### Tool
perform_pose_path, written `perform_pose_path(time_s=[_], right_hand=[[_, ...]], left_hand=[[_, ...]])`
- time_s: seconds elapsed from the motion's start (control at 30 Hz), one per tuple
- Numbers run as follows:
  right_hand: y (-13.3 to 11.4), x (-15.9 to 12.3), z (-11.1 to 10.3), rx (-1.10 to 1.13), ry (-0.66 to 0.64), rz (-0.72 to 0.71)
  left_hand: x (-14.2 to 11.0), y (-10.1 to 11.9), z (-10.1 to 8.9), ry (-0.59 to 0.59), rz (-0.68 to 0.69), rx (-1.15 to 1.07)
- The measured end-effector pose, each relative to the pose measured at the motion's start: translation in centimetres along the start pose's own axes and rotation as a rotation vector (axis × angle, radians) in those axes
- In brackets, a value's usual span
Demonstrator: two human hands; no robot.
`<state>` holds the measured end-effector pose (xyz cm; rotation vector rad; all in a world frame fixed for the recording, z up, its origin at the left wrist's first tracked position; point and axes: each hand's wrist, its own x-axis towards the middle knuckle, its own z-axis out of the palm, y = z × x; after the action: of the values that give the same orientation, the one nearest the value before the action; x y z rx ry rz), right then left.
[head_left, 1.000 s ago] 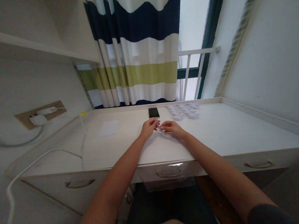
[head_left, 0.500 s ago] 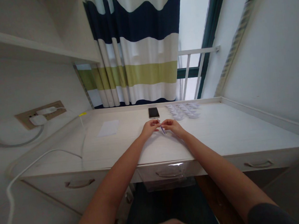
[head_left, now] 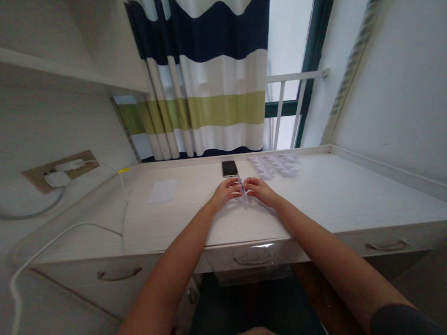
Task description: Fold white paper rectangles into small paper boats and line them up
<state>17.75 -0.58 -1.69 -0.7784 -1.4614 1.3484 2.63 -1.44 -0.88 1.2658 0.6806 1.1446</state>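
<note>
Between my two hands a small piece of folded white paper (head_left: 243,190) stands on edge, above the middle of the desk. My left hand (head_left: 226,192) grips it from the left side, fingers closed against it. From the right, my right hand (head_left: 259,189) pinches the same paper. Its exact folded shape is too small and partly hidden to make out. Just beyond the left fingers lies a dark phone (head_left: 230,168). Behind my right hand sit several folded white paper pieces (head_left: 273,165), grouped in rows.
On the left of the white desk (head_left: 166,226) lie some flat white sheets (head_left: 162,191). A white cable (head_left: 77,226) trails over the left edge from near a wall socket (head_left: 59,172). A striped curtain (head_left: 204,76) hangs behind the desk; drawers (head_left: 119,275) line its front.
The folded paper has turned more upright between my fingers, its purplish edge less visible. Both hands have shifted only slightly. The phone and the other paper pieces stay in place.
</note>
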Motion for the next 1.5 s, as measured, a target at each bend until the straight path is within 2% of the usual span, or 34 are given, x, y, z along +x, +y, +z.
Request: perform_pose_path(time_s=[0.17, 0.4, 0.7, 0.9, 1.3, 1.5], right_hand=[[-0.30, -0.26, 0.11, 0.050, -0.023, 0.037], [-0.46, -0.35, 0.26, 0.090, -0.049, 0.044], [0.11, 0.15, -0.22, 0.265, -0.119, 0.106], [0.05, 0.00, -0.23, 0.257, -0.114, 0.096], [0.20, 0.08, -0.21, 0.232, -0.083, 0.156], [0.00, 0.05, -0.26, 0.281, -0.125, 0.128]], left_hand=[[0.09, -0.07, -0.25, -0.042, -0.041, -0.036], [0.07, 0.00, -0.10, -0.018, -0.074, -0.058], [0.26, -0.03, -0.11, 0.018, -0.040, -0.098], [-0.06, 0.03, 0.14, -0.035, -0.038, -0.098], [0.07, -0.16, -0.36, 0.039, -0.043, 0.059], [0.00, 0.09, -0.27, -0.066, -0.085, -0.018]])
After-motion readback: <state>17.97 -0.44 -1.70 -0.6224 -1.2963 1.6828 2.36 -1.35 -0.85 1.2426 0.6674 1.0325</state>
